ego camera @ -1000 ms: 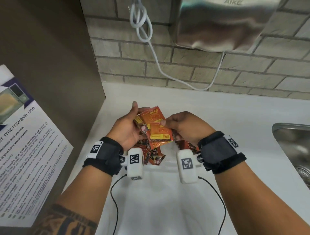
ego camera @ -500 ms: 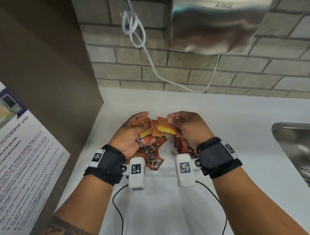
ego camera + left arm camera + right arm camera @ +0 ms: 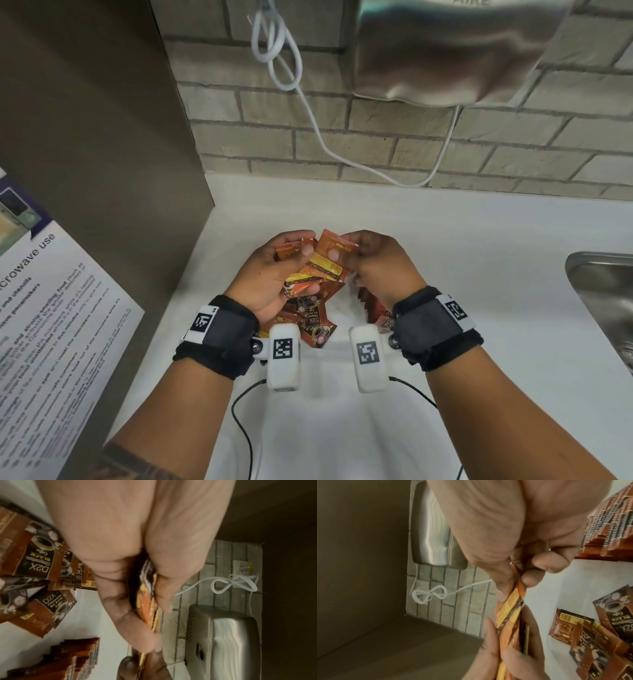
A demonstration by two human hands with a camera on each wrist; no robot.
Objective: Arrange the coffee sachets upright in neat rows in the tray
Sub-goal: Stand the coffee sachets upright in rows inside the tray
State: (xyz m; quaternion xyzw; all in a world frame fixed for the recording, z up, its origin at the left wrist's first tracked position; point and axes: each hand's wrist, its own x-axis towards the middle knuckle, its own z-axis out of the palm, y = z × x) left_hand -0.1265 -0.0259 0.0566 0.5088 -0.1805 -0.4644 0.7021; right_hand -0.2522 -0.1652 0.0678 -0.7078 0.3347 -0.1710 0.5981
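Both hands [image 3: 318, 263] pinch sachets [image 3: 320, 265] (wrist views reveal upright row [image 3: 75, 658]).

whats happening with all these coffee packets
A person is sorting orange-brown coffee sachets over a white tray. Both hands, left and right, hold a small bunch above it. A row of upright sachets already stands at the tray's right; loose sachets lie jumbled at its left.

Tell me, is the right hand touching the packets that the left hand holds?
Touching. In the right wrist view, the right hand pinches the top edge of the held sachets, thumb and fingertips pressed on them, while the left hand grips them from below.
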